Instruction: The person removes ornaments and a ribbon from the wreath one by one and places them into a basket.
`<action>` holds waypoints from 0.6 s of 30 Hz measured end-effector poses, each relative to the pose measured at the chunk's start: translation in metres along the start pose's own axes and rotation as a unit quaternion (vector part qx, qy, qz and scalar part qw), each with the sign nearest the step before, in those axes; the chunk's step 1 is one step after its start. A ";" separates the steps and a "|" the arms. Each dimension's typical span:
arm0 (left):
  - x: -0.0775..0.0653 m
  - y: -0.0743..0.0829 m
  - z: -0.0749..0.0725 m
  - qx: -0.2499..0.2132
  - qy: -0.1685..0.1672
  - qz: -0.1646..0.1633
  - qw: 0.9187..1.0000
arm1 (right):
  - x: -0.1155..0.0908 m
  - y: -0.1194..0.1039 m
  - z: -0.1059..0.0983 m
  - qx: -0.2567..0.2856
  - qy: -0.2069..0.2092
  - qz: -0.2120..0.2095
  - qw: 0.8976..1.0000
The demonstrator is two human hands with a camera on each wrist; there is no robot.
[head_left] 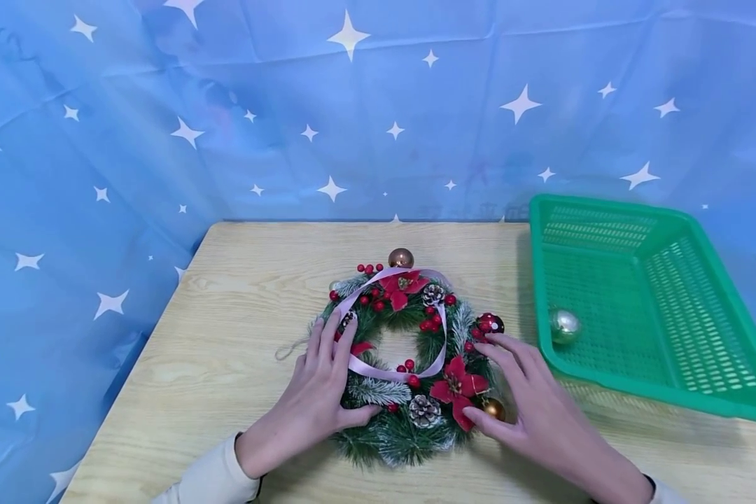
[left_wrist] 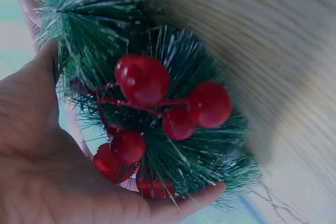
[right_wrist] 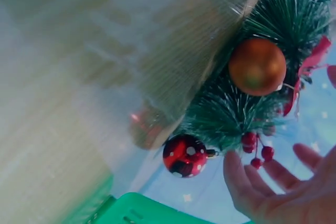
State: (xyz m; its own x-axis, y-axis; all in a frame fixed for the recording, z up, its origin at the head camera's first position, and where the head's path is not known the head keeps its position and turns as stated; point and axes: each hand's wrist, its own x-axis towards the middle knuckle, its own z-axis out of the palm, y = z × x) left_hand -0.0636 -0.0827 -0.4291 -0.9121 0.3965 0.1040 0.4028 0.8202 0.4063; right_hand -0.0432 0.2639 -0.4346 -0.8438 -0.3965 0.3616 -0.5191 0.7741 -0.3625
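Observation:
A green Christmas wreath (head_left: pixel 384 437) with red flowers, berries and pine cones lies on the table. Across its left side rests my left hand (head_left: pixel 311 399), fingers spread over the greenery and thumb near the front berries. My right hand (head_left: pixel 542 413) is at the right edge, fingertips by a red spotted ball (head_left: pixel 491 323) and thumb by the lower red flower (head_left: pixel 458 385). A gold ball (head_left: pixel 494 409) sits between that thumb and fingers. A pale pink ribbon (head_left: pixel 360 368) loops over the wreath, partly behind my left fingers. At the wreath's far edge is a copper ball (head_left: pixel 400 257).
At the right stands a green plastic basket (head_left: pixel 617 301) with a silver ball (head_left: pixel 565 326) inside. A thin cord (head_left: pixel 285 350) lies left of the wreath on the wooden table (head_left: pixel 227 301). Blue star-printed cloth (head_left: pixel 277 84) hangs behind and at the left.

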 end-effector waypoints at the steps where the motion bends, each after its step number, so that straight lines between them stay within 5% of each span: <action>1: 0.000 -0.001 0.000 -0.001 0.003 0.003 1.000 | -0.002 0.001 0.000 -0.001 0.004 0.001 1.000; 18: -0.001 -0.002 -0.002 -0.025 -0.002 -0.019 1.000 | -0.016 -0.002 0.003 0.018 -0.039 0.050 0.998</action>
State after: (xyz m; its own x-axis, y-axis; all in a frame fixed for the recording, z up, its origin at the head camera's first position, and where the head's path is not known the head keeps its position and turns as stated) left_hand -0.0638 -0.0857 -0.4286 -0.9261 0.3675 0.0850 0.3643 0.8129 0.4544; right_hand -0.0287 0.2677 -0.4423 -0.8990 -0.3561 0.2549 -0.4349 0.7941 -0.4245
